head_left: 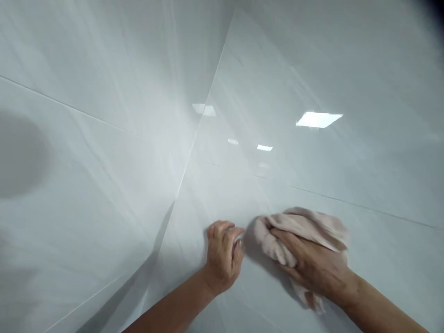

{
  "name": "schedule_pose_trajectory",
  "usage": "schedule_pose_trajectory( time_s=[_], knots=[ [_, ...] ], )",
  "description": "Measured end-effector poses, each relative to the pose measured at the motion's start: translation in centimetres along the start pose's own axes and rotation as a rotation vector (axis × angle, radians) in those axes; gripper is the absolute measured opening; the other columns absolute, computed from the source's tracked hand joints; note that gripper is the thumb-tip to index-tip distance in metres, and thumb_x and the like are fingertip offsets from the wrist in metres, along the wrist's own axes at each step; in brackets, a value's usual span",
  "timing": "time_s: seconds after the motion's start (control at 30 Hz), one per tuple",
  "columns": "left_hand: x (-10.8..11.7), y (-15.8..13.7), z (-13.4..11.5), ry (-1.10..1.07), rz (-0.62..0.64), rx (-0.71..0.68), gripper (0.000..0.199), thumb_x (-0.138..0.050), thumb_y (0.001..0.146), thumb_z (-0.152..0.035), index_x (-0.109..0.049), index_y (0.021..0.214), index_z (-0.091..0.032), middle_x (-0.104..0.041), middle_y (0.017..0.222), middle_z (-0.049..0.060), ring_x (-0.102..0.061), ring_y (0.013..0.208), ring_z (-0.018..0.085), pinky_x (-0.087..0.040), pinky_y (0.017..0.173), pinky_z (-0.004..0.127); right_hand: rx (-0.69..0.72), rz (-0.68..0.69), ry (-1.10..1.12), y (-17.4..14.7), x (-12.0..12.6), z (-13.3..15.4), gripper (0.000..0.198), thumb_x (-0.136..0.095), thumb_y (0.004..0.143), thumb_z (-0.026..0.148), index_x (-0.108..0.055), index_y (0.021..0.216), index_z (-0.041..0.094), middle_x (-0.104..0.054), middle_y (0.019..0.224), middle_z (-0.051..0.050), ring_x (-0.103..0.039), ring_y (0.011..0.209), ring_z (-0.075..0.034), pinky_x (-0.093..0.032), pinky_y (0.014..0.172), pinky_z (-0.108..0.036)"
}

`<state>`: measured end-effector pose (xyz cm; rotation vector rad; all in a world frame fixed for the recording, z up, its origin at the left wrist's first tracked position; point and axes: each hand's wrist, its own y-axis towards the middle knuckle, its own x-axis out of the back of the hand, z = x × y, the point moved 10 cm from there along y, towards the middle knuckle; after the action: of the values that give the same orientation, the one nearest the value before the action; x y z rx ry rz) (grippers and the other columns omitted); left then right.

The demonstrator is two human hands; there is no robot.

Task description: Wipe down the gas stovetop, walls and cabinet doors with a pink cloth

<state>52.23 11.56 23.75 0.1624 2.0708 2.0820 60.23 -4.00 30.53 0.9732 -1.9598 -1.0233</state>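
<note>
A crumpled pale pink cloth [314, 226] is bunched under and around my right hand [308, 263], which presses it against the glossy tiled wall [374, 175]. Loose folds hang below that hand, and its edges look slightly smeared by motion. To the left of the cloth, my left hand [225, 254] rests against the same tiles with its fingers curled in towards the thumb. A small whitish bit shows between thumb and fingers, too little of it to name. The two hands are apart.
Another pale, veined tile wall [79, 152] meets this one at a corner line [192, 148] running up the middle. Thin joints cross both surfaces. Bright lamp reflections [319, 120] lie on the right-hand tiles. My arms' shadows fall low on the left.
</note>
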Motion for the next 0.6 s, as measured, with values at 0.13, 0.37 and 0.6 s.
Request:
schedule_pose_trajectory(
  time_s=[0.13,0.37,0.6],
  knots=[
    [-1.7,6.4,-0.5,0.186,0.008,-0.051,0.031,-0.051,0.098,-0.028,-0.062,0.127,-0.030,-0.057,0.120,0.008,-0.052,0.113,0.024,-0.039,0.097,0.044,0.180,-0.096,-0.241,-3.2,1.6,-0.8,0.053,-0.067,0.086,0.044,-0.060,0.134,0.022,-0.074,0.115,-0.005,-0.070,0.095,-0.025,-0.054,0.086,-0.038],
    [-4.2,9.9,0.5,0.269,0.003,-0.059,0.031,-0.054,0.097,-0.039,-0.064,0.124,-0.028,-0.058,0.111,0.006,-0.050,0.106,0.022,-0.036,0.090,0.039,0.112,-0.187,-0.330,-5.6,3.5,-2.0,0.049,-0.073,0.083,0.038,-0.063,0.129,0.025,-0.074,0.113,-0.004,-0.071,0.099,-0.027,-0.052,0.099,-0.044],
    [-4.4,9.7,0.8,0.284,0.051,-0.025,0.031,-0.055,0.096,-0.039,-0.064,0.124,-0.032,-0.052,0.113,0.007,-0.046,0.109,0.024,-0.035,0.091,0.041,0.123,-0.190,-0.319,-6.6,3.9,-2.0,0.062,-0.072,0.083,0.040,-0.056,0.140,0.022,-0.074,0.112,-0.005,-0.069,0.103,-0.029,-0.047,0.106,-0.045]
  ],
)
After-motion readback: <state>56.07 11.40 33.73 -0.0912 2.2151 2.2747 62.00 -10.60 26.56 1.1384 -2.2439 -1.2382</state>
